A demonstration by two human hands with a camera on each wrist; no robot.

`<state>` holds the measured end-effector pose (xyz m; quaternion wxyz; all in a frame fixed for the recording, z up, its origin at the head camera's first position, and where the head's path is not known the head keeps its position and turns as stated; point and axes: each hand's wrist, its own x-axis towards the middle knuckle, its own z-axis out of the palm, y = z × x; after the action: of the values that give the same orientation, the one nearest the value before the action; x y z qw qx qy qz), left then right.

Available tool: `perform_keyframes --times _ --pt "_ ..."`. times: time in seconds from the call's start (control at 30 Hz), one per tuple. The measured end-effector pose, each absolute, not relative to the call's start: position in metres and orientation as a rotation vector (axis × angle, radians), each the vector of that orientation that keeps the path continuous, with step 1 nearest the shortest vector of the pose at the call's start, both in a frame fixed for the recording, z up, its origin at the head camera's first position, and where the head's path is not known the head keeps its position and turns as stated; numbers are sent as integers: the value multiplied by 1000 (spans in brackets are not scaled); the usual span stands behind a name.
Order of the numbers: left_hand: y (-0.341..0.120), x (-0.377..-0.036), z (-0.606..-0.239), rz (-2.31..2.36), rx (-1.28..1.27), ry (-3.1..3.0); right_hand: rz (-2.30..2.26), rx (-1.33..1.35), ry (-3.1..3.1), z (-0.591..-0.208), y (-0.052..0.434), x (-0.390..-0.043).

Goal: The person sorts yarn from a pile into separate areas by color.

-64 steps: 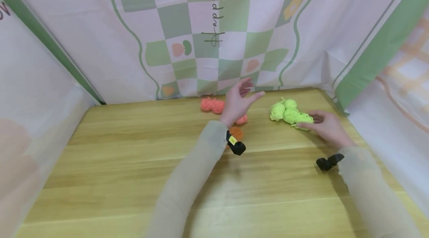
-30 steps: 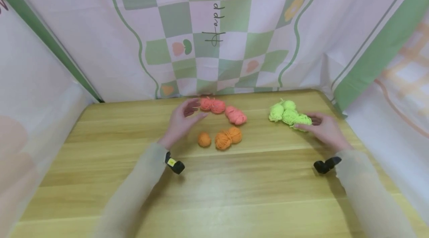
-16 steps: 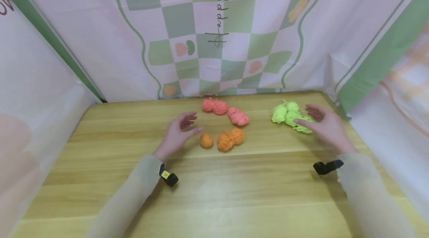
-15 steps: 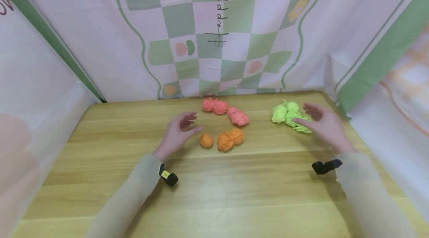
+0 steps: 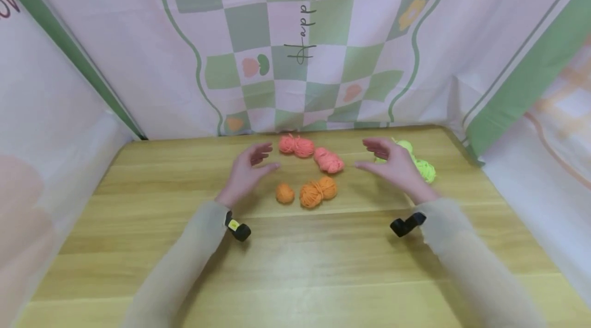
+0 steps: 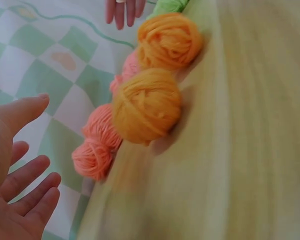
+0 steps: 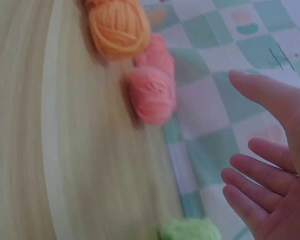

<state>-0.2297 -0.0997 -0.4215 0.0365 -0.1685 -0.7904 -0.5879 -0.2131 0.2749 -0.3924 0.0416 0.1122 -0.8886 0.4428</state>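
Nearest the viewer, a pale wooden tabletop (image 5: 295, 266) carries the forearms. Beyond, the left hand (image 5: 247, 174) and the right hand (image 5: 392, 166) hover with fingers spread and relaxed, holding nothing, palms turned inward. Between them lie the orange yarn balls (image 5: 311, 192): a small single ball just right of the left hand, then a joined pair whose long axis runs left to right. The left hand is the nearer of the two. Just behind the orange yarn balls sit the pink yarn balls (image 5: 314, 152); the green yarn balls (image 5: 422, 166) lie behind the right hand. A checked cloth backdrop (image 5: 295, 45) closes the far side.
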Motion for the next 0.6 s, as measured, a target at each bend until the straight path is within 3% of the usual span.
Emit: perform_keyframes --times 0.6 --pt "-75 -285 -421 -1809 -476 -2406 1518 380 -2809 -428 233 -247"
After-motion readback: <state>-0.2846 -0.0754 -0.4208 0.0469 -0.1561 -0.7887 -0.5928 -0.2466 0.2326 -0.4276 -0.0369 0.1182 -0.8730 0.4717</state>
